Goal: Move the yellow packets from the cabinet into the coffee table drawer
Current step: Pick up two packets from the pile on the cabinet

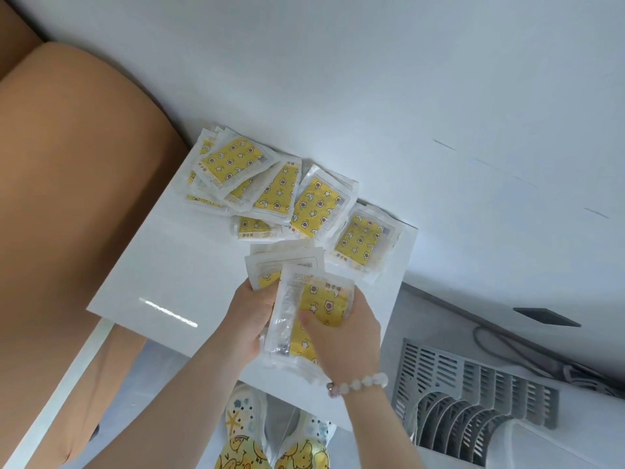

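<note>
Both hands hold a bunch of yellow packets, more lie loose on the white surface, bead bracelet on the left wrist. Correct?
No. The head view shows the bead bracelet on the right wrist, not the left. The rest stands: left hand and right hand both hold a bunch of yellow packets, and more loose packets lie on the white surface.

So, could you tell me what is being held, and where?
The left hand and right hand grip a stack of yellow packets by its lower half.
</note>
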A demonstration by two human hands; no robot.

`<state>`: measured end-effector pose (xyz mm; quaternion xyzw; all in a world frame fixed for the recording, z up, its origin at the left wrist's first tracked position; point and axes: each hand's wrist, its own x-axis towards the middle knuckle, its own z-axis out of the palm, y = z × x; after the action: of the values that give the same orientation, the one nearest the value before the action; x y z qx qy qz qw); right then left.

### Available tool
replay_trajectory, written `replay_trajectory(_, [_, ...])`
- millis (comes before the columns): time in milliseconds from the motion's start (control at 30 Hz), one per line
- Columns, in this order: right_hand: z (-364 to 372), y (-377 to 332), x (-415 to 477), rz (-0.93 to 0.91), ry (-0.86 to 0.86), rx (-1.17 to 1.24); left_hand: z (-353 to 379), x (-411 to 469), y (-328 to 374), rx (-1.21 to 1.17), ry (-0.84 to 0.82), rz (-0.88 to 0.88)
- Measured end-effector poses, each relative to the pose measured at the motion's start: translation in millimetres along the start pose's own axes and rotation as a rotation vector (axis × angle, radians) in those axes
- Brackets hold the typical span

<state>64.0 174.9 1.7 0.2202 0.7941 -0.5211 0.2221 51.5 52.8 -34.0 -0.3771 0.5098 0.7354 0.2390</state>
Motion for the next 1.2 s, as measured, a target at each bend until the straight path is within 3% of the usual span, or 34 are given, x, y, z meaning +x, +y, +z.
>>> replay_trajectory(100, [4, 2, -4, 0.074, -0.006, 0.082, -1, -2, -1, -0.002, -0.046, -0.017])
replay_trajectory(333, [-4, 1, 0, 0.247, -0.206, 0.278, -4, -7, 3, -0.021, -0.108, -0.078])
replay_trajectory(500, [-26, -9, -17, 0.325, -0.174, 0.506, -4, -32, 11, -0.225, -0.09, -0.115])
replay_trajectory(700, [-60, -50, -38, 0.366, -0.215, 0.639, -7, -74, 47, -0.155, -0.065, -0.02])
replay_trajectory(933, [-57, -131, -64, 0.275, -0.299, 0.341, -48, -142, 98, -0.175, 0.036, 0.123])
replay_trajectory(1200, [30, -180, -121, 0.168, -0.526, -0.138, -136, -251, 79, -0.32, 0.279, 0.193])
